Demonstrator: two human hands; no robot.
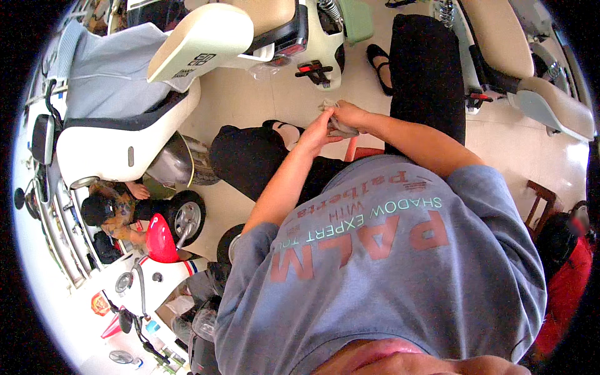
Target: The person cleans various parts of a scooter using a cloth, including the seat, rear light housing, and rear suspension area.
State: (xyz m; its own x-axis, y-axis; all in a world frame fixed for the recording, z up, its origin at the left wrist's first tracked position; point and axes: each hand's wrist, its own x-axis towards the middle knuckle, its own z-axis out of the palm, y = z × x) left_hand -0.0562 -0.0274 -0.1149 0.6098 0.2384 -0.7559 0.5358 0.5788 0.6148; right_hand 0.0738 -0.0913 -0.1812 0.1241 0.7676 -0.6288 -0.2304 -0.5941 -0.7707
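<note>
My left hand (317, 132) and my right hand (351, 117) meet in front of my knees, above the tiled floor. Between them is a crumpled pale grey rag (342, 131). Both hands have their fingers closed round it, and a bit of it pokes out past the fingertips. Some of the fingers are hidden behind the hands. The closest vehicle to my hands is a cream scooter (275, 37), its rear end just beyond them.
Another white scooter (100, 150) stands at the left, partly under a grey cloth (112, 69). A person in patterned clothing (119, 215) crouches near a red mudguard (161, 239). More scooter seats (500, 37) are at the far right, with a brown wooden stool (542, 199) nearer.
</note>
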